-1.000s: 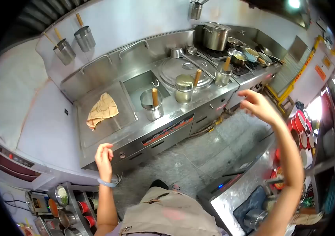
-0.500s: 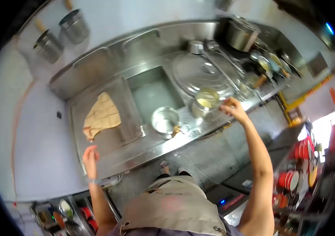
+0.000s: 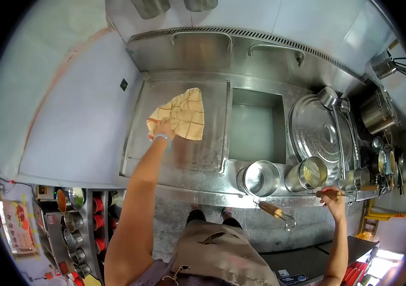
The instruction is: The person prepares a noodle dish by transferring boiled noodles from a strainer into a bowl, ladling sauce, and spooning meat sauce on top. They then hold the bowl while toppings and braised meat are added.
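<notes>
Plainly, the fingers of the left hand (image 3: 165, 130) are bent and laid on the lower left corner of a checked cloth (image 3: 186, 113); whether the cloth is gripped or only touched cannot be told, since the fingertips are partly hidden. By the fingers of the right hand (image 3: 332, 201), a wooden handle (image 3: 340, 194) is grasped, with the thumb and fingers curled about it. The back of the left hand is turned upward, and a pale wristband (image 3: 163, 137) is worn just behind it. The left arm is stretched forward across the near edge of the table (image 3: 188, 159), while the right forearm (image 3: 338, 233) is raised from the lower edge of the view toward the handle.

The cloth is spread in loose folds on the flat part of the table, to the left of the sink (image 3: 260, 98). The wooden handle is held level, just in front of a metal pot (image 3: 293, 180) in which something yellowish is seen. To the left of that pot, another pot (image 3: 263, 177) is set by the table's near edge, and a second wooden handle (image 3: 270, 209) is pointed out over the edge from it. Beyond the pots, a large round lid (image 3: 315, 124) is laid beside the sink, with a long-handled ladle (image 3: 327, 97) resting across it. Farther right, a tall stockpot (image 3: 373, 112) is seen.
</notes>
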Motion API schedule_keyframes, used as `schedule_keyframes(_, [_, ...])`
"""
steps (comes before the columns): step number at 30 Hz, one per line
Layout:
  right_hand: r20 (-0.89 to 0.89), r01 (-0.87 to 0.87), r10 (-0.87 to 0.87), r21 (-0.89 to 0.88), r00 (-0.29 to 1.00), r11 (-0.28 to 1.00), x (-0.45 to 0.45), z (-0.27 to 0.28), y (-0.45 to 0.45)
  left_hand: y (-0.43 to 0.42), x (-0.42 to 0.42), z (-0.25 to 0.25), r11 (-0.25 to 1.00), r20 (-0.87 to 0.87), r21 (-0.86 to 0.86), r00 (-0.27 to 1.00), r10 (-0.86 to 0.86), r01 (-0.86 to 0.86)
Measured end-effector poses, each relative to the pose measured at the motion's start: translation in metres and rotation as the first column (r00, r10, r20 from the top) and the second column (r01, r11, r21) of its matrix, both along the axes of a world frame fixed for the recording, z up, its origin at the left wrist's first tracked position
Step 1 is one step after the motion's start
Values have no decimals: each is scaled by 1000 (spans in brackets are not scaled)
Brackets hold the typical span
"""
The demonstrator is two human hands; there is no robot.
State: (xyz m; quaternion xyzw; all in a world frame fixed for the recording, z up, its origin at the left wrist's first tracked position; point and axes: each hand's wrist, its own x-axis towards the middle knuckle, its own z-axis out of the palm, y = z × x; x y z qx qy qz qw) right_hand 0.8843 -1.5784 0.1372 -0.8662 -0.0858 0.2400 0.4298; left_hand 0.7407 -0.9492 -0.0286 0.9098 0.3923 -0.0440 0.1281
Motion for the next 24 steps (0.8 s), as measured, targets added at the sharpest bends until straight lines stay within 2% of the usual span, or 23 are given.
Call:
schedule_keyframes(1, [0, 6, -6, -13, 1000, 1000, 1, 6, 11, 5, 10, -9, 997, -45, 58, 997, -55, 58])
schedule_keyframes(2, [-24, 69, -68, 41, 997, 997, 4, 13, 22, 10, 20, -18, 997, -40, 44, 997, -61, 63])
schedule_keyframes(3, [-49, 133, -129, 94, 990, 987, 7, 20, 34, 16, 30, -26, 985, -24, 99, 990, -142, 144])
schedule_keyframes(4, [-20, 132, -131, 51, 991, 990, 7, 32, 46, 23, 38, -34, 962, -16, 154, 974, -225, 224])
schedule_keyframes(9, [70, 186, -181, -82, 981, 979, -8, 104, 81, 50, 77, -58, 909, -106, 129, 917, -384, 395])
schedule_keyframes(11, [108, 212, -201, -93, 974, 973, -17, 126, 91, 52, 81, -53, 909, -196, 7, 892, -408, 417])
schedule_keyframes(14, [199, 219, -197, -99, 960, 971, -22, 146, 110, 58, 89, -72, 869, -207, 83, 861, -464, 488])
schedule_keyframes(15, [228, 215, -192, -82, 955, 973, -21, 151, 114, 60, 92, -66, 863, -196, 82, 857, -477, 499])
schedule_keyframes(17, [198, 262, -232, -142, 952, 955, -18, 162, 126, 61, 99, -56, 864, -193, -99, 842, -503, 493])
schedule_keyframes(18, [235, 234, -195, -148, 952, 961, -15, 163, 128, 62, 100, -60, 847, -180, -106, 828, -531, 521])
schedule_keyframes(19, [271, 195, -149, -153, 951, 969, -9, 164, 132, 67, 95, -63, 825, -93, -71, 819, -566, 561])
schedule_keyframes(20, [270, 214, -175, -125, 947, 969, -6, 167, 140, 70, 92, -63, 808, -9, -34, 809, -588, 588])
schedule_keyframes(21, [266, 226, -193, -96, 944, 970, -2, 170, 151, 66, 90, -51, 808, -5, -34, 808, -589, 589])
schedule_keyframes(23, [285, 206, -165, -121, 944, 971, 12, 175, 172, 62, 83, -13, 805, -147, -149, 792, -593, 575])
schedule_keyframes(24, [295, 167, -124, -126, 948, 978, 23, 173, 180, 62, 80, -9, 807, -110, -175, 804, -585, 563])
